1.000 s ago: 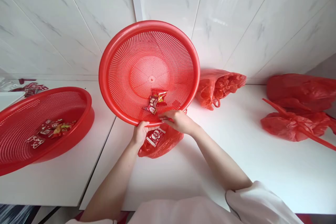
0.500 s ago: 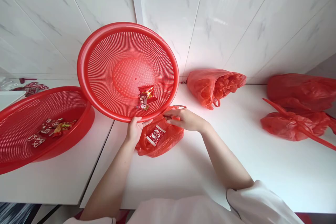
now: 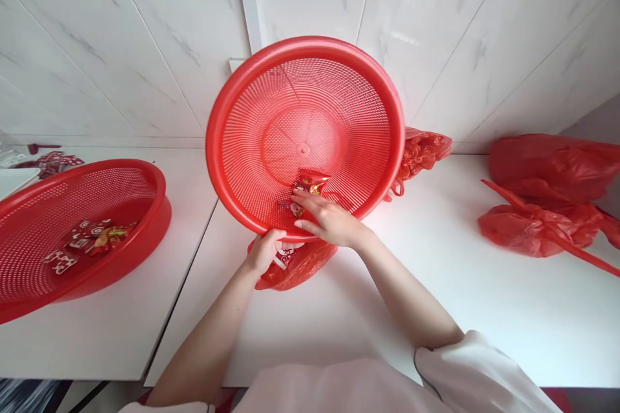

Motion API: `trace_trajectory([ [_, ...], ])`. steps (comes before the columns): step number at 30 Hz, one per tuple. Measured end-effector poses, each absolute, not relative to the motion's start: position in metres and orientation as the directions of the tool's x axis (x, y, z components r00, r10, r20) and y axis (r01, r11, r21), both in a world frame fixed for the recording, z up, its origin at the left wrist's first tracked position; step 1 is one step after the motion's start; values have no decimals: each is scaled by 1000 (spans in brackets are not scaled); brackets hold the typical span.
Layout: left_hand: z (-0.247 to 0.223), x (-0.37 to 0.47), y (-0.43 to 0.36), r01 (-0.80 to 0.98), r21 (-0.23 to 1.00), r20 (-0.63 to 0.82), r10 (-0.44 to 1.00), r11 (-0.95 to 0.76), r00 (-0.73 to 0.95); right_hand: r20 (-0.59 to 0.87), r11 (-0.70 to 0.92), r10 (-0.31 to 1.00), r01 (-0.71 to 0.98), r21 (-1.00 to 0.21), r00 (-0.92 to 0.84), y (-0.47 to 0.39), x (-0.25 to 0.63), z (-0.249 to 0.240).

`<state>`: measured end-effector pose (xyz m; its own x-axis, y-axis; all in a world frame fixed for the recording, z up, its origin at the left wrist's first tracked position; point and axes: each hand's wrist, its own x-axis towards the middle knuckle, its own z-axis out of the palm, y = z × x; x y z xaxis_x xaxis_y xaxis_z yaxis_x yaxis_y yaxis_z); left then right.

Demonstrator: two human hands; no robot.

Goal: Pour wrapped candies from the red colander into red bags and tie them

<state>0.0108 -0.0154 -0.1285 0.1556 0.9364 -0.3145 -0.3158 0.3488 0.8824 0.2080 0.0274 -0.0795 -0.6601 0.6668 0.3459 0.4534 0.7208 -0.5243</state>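
Observation:
A round red plastic mesh basket [image 3: 305, 45] is tilted toward me above the table, its lower rim over an open red plastic bag [image 3: 300, 268]. My left hand [image 3: 265, 249] grips that rim, thumb on the inside edge. Inside the basket, my right hand [image 3: 329, 219] lies over a few small wrapped snacks [image 3: 312, 182], fingers stretched and thumb apart. Its fingertips are at the wrappers and partly cover them. A red-and-white snack packet [image 3: 285, 255] shows in the bag's mouth, partly hidden by the basket and my left hand.
A second red mesh basket [image 3: 157, 190] with several wrapped snacks [image 3: 113, 239] stands at left. Behind the held basket is a red plastic bag [image 3: 429, 151]. More red bags [image 3: 552, 164], one knotted [image 3: 520, 229], lie at right. A tiled wall [image 3: 145, 45] borders the white table [image 3: 460, 310].
My left hand has moved the basket right, over the bag. My right hand has left the bag's mouth and reached into the basket, onto the snacks.

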Motion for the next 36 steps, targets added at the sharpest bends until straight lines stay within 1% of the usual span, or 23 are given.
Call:
trace_trajectory([
  [2,-130,10,-17,-208,871,-415,893,445,172,293,738,639,460,-494,-711,28,205,-84],
  [3,-130,10,-17,-189,866,-435,884,463,174,272,742,628,455,-492,-729,27,205,-85],
  [5,-129,10,-15,-254,874,-388,909,415,152,254,749,599,418,-514,-759,26,206,-83],
  [7,-127,12,-11,-371,870,-296,945,326,136,262,743,587,381,-550,-766,25,206,-80],
  [9,-126,12,-8,-457,849,-229,964,264,133,272,723,616,394,-568,-739,24,206,-79],
  [10,-126,12,-7,-476,842,-217,967,254,132,275,708,642,414,-572,-716,24,205,-79],
  [12,-127,11,-5,-486,839,-214,970,245,119,276,673,685,440,-595,-675,24,202,-83],
  [13,-128,10,-5,-485,841,-211,971,239,113,278,651,701,429,-626,-657,24,200,-85],
  [15,-129,9,-5,-482,844,-202,972,236,121,291,573,742,346,-743,-604,26,197,-90],
  [16,-129,8,-6,-479,845,-200,971,238,129,288,502,776,273,-821,-562,28,196,-92],
  [18,-130,8,-6,-469,850,-200,971,240,134,225,284,853,58,-957,-471,31,195,-95],
  [19,-130,8,-6,-464,854,-198,972,236,129,167,155,881,-64,-986,-442,33,195,-94],
  [21,-130,8,-6,-458,859,-197,973,230,120,56,-68,898,-264,-962,-437,36,198,-92],
  [23,-131,8,-6,-457,860,-193,974,227,122,7,-179,892,-367,-913,-452,38,201,-89],
  [26,-132,8,-6,-455,864,-188,976,218,111,8,-191,897,-405,-894,-442,38,204,-86],
  [33,-128,6,-5,-454,868,-187,979,203,81,-35,-194,911,-352,-916,-411,34,205,-84],
  [36,-128,5,-4,-468,863,-178,982,187,64,-16,-179,915,-370,-912,-403,33,204,-82],
])
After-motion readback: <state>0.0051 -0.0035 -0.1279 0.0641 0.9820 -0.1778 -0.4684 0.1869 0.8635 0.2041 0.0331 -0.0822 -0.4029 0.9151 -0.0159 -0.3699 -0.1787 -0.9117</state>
